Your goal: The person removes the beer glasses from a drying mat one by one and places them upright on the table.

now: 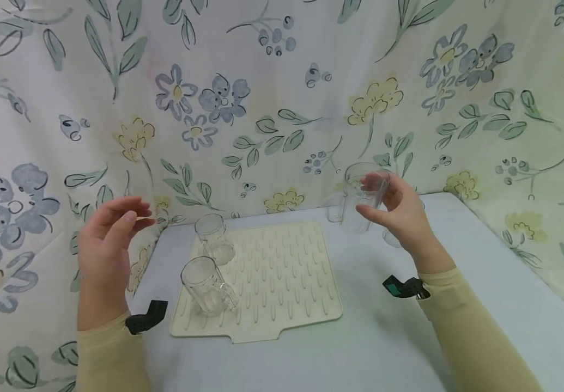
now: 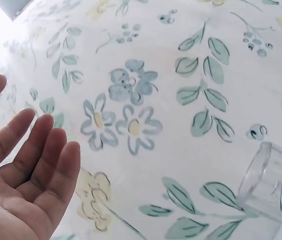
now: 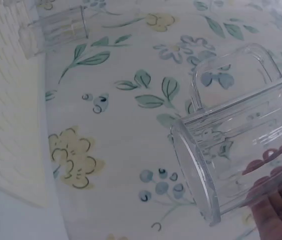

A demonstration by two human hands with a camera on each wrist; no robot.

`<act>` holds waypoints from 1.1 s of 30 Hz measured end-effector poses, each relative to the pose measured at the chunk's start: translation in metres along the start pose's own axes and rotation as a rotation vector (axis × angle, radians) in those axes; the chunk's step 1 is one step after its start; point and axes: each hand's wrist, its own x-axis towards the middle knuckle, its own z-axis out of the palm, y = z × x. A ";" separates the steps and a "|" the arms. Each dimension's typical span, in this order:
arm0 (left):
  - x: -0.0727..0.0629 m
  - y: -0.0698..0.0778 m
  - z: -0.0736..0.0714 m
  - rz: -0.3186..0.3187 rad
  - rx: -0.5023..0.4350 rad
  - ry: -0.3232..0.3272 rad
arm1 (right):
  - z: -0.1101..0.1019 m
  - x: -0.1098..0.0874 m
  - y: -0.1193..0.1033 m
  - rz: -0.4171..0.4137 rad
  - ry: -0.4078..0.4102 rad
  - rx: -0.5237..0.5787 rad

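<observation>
In the head view my right hand (image 1: 406, 218) grips a clear glass mug (image 1: 357, 209) above the table, right of the cream ridged mat (image 1: 282, 272). The right wrist view shows this mug (image 3: 195, 170) from its base, the fingers (image 3: 275, 212) wrapped round its side and the handle pointing away from the palm. Bent loosely and holding nothing, my left hand (image 1: 107, 250) is raised left of the mat. Two more clear mugs stand on the mat's left side, a rear one (image 1: 213, 239) and a front one (image 1: 208, 288), handles toward the right.
Behind my right hand shows the rounded base of another clear glass piece (image 1: 390, 238), mostly hidden. A floral curtain (image 1: 282, 109) hangs along the back edge of the white table (image 1: 360, 348) and down the left side.
</observation>
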 end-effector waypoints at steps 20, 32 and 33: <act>0.008 -0.143 -0.096 -0.670 -0.096 0.103 | -0.007 0.007 0.041 0.230 0.055 -0.106; -0.002 -0.185 -0.105 -0.861 -0.033 0.070 | 0.009 0.007 0.067 0.269 0.044 -0.151; -0.003 -0.186 -0.105 -0.874 -0.027 0.058 | 0.010 0.007 0.070 0.275 0.043 -0.162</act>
